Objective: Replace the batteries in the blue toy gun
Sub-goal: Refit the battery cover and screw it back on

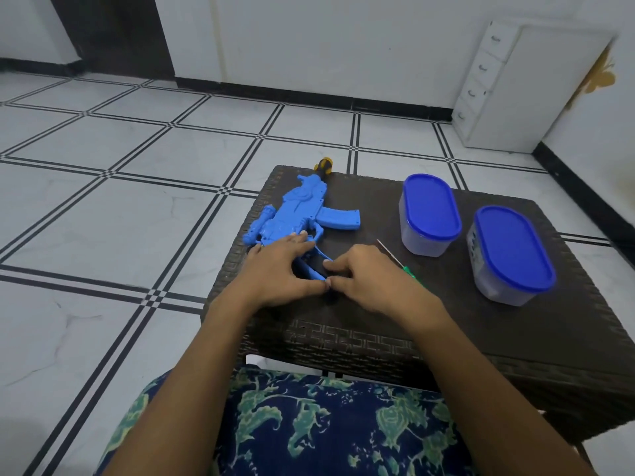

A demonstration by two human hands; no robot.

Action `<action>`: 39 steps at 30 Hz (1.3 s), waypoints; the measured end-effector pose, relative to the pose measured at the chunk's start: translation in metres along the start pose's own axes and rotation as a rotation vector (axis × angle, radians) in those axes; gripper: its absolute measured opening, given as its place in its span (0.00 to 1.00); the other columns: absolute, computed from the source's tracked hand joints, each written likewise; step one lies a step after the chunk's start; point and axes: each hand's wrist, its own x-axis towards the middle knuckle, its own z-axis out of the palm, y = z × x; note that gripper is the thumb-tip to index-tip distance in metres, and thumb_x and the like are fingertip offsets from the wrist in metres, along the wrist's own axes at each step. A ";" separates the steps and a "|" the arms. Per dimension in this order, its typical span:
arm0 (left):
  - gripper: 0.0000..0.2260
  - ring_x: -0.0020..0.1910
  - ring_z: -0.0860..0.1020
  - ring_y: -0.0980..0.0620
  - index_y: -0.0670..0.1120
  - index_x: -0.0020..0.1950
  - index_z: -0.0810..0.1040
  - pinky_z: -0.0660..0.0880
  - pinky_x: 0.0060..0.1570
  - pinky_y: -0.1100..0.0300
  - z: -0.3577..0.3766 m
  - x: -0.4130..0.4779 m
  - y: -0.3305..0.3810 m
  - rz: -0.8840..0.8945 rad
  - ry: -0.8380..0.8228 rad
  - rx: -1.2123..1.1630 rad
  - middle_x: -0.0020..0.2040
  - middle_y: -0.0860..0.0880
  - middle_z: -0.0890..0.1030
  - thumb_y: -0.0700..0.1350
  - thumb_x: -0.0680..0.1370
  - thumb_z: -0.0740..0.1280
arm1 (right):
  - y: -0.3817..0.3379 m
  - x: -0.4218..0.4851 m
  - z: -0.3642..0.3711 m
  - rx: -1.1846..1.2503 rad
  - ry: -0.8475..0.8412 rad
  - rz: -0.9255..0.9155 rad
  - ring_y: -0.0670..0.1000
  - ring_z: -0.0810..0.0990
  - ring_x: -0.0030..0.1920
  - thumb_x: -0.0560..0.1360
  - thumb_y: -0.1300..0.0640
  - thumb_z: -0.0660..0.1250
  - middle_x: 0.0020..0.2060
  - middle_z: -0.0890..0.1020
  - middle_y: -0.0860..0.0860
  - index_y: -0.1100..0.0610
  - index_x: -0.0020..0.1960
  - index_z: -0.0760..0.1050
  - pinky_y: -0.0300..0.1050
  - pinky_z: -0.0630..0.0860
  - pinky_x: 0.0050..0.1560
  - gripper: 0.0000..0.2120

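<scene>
The blue toy gun point(302, 209) lies flat on the dark woven table point(481, 324), its yellow and black muzzle pointing away over the far edge. My left hand point(278, 269) rests on the gun's rear part, fingers stretched over the body and thumb under the stock. My right hand point(367, 273) pinches the stock end with curled fingers, thumb tip meeting the left thumb. The dark opening in the stock shows between both hands. A green-handled screwdriver point(402, 264) lies just right of my right hand.
Two clear tubs with blue lids point(429, 206) point(512, 249) stand on the table's right half. A white drawer cabinet point(498, 87) stands at the far wall. Tiled floor surrounds the table. My patterned lap point(326, 427) is below the table's near edge.
</scene>
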 end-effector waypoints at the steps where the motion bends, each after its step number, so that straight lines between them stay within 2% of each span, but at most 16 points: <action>1: 0.48 0.75 0.58 0.58 0.55 0.73 0.67 0.56 0.73 0.44 0.000 0.000 0.000 0.002 0.001 -0.006 0.77 0.56 0.61 0.73 0.55 0.60 | -0.001 0.001 0.004 -0.037 0.004 -0.008 0.57 0.75 0.59 0.79 0.52 0.64 0.58 0.78 0.57 0.53 0.65 0.77 0.54 0.74 0.59 0.16; 4: 0.48 0.75 0.59 0.58 0.55 0.73 0.68 0.57 0.74 0.46 0.000 0.000 0.001 0.000 0.013 -0.034 0.76 0.56 0.62 0.72 0.55 0.60 | 0.003 0.002 0.009 -0.112 -0.027 0.023 0.57 0.61 0.66 0.80 0.47 0.61 0.63 0.63 0.56 0.43 0.74 0.64 0.55 0.67 0.66 0.22; 6: 0.46 0.75 0.59 0.59 0.56 0.72 0.69 0.58 0.74 0.48 0.000 0.000 0.002 -0.015 0.031 -0.055 0.75 0.56 0.63 0.72 0.55 0.61 | 0.011 0.002 0.006 -0.103 -0.085 0.017 0.54 0.57 0.66 0.81 0.47 0.61 0.64 0.59 0.53 0.40 0.76 0.58 0.54 0.62 0.71 0.25; 8: 0.46 0.74 0.60 0.59 0.56 0.71 0.69 0.59 0.73 0.47 0.002 0.001 0.003 -0.036 0.038 -0.037 0.75 0.57 0.64 0.74 0.56 0.63 | 0.021 0.005 0.006 0.003 -0.120 -0.021 0.53 0.59 0.68 0.81 0.53 0.60 0.65 0.62 0.52 0.42 0.76 0.59 0.51 0.60 0.72 0.25; 11: 0.43 0.74 0.63 0.55 0.56 0.71 0.70 0.64 0.69 0.44 0.006 0.003 0.007 -0.038 0.075 0.086 0.74 0.56 0.66 0.74 0.59 0.67 | 0.028 0.011 0.011 0.074 -0.095 -0.098 0.51 0.67 0.64 0.81 0.60 0.60 0.61 0.70 0.51 0.47 0.76 0.63 0.46 0.65 0.67 0.25; 13: 0.41 0.70 0.67 0.53 0.55 0.70 0.70 0.69 0.64 0.44 0.009 0.005 0.010 -0.034 0.143 0.148 0.70 0.54 0.72 0.72 0.61 0.69 | 0.029 0.014 0.013 0.084 -0.064 -0.119 0.52 0.72 0.60 0.80 0.61 0.62 0.57 0.73 0.52 0.48 0.75 0.65 0.47 0.69 0.64 0.25; 15: 0.38 0.66 0.70 0.51 0.55 0.69 0.70 0.71 0.61 0.44 0.011 0.008 0.012 -0.046 0.179 0.166 0.65 0.53 0.76 0.70 0.63 0.70 | 0.032 0.016 0.011 0.137 -0.010 -0.111 0.52 0.75 0.59 0.78 0.62 0.66 0.59 0.76 0.52 0.49 0.73 0.69 0.46 0.72 0.62 0.24; 17: 0.39 0.66 0.70 0.50 0.55 0.70 0.70 0.70 0.61 0.43 0.013 0.009 0.013 -0.076 0.181 0.166 0.63 0.52 0.77 0.69 0.62 0.70 | 0.035 0.018 0.008 0.211 0.040 -0.083 0.49 0.78 0.59 0.76 0.63 0.69 0.62 0.79 0.51 0.51 0.69 0.73 0.42 0.73 0.61 0.23; 20: 0.37 0.65 0.71 0.50 0.55 0.67 0.72 0.70 0.61 0.42 0.014 0.011 0.015 -0.112 0.186 0.167 0.62 0.52 0.77 0.68 0.61 0.70 | 0.038 0.018 0.007 0.266 0.101 -0.063 0.47 0.81 0.53 0.73 0.64 0.73 0.54 0.83 0.52 0.55 0.61 0.79 0.43 0.78 0.57 0.17; 23: 0.36 0.64 0.72 0.50 0.55 0.66 0.73 0.70 0.61 0.42 0.014 0.012 0.018 -0.132 0.197 0.159 0.62 0.52 0.77 0.68 0.61 0.71 | 0.038 0.018 0.007 0.297 0.129 -0.055 0.47 0.82 0.52 0.72 0.65 0.73 0.50 0.85 0.53 0.57 0.57 0.81 0.43 0.79 0.56 0.14; 25: 0.36 0.63 0.73 0.50 0.55 0.65 0.74 0.70 0.61 0.43 0.014 0.012 0.019 -0.141 0.203 0.139 0.62 0.52 0.77 0.68 0.60 0.71 | 0.039 0.017 0.007 0.385 0.133 -0.040 0.46 0.83 0.50 0.71 0.66 0.73 0.49 0.85 0.55 0.59 0.57 0.81 0.38 0.79 0.54 0.14; 28: 0.36 0.62 0.74 0.50 0.55 0.64 0.76 0.72 0.60 0.46 0.010 0.011 0.017 -0.137 0.187 0.105 0.62 0.52 0.78 0.67 0.58 0.73 | 0.040 0.015 0.008 0.462 0.135 -0.023 0.40 0.81 0.44 0.71 0.68 0.72 0.49 0.85 0.55 0.61 0.58 0.81 0.27 0.77 0.44 0.15; 30: 0.33 0.64 0.74 0.53 0.55 0.63 0.77 0.72 0.61 0.50 0.008 0.010 0.013 -0.122 0.173 0.029 0.65 0.53 0.77 0.65 0.60 0.75 | 0.040 0.014 0.008 0.514 0.101 -0.005 0.40 0.81 0.41 0.73 0.68 0.71 0.47 0.84 0.53 0.61 0.60 0.80 0.28 0.77 0.40 0.16; 32: 0.26 0.64 0.75 0.56 0.56 0.59 0.81 0.72 0.61 0.55 0.006 0.010 0.006 -0.128 0.198 -0.101 0.65 0.56 0.78 0.64 0.63 0.75 | 0.040 0.014 0.006 0.627 0.046 0.019 0.46 0.83 0.41 0.75 0.68 0.69 0.46 0.85 0.57 0.63 0.62 0.78 0.33 0.80 0.40 0.15; 35: 0.20 0.64 0.75 0.57 0.59 0.53 0.82 0.72 0.63 0.52 0.008 0.012 0.000 -0.152 0.246 -0.172 0.63 0.58 0.79 0.61 0.64 0.76 | 0.040 0.015 0.008 0.851 0.026 0.098 0.50 0.83 0.41 0.75 0.70 0.68 0.46 0.83 0.61 0.67 0.63 0.76 0.36 0.82 0.41 0.17; 39: 0.19 0.64 0.74 0.56 0.58 0.53 0.82 0.72 0.64 0.51 0.009 0.013 0.002 -0.162 0.249 -0.154 0.64 0.58 0.78 0.58 0.64 0.77 | 0.042 0.014 0.010 0.913 -0.028 0.116 0.50 0.83 0.41 0.73 0.72 0.69 0.47 0.83 0.62 0.66 0.64 0.76 0.37 0.82 0.44 0.19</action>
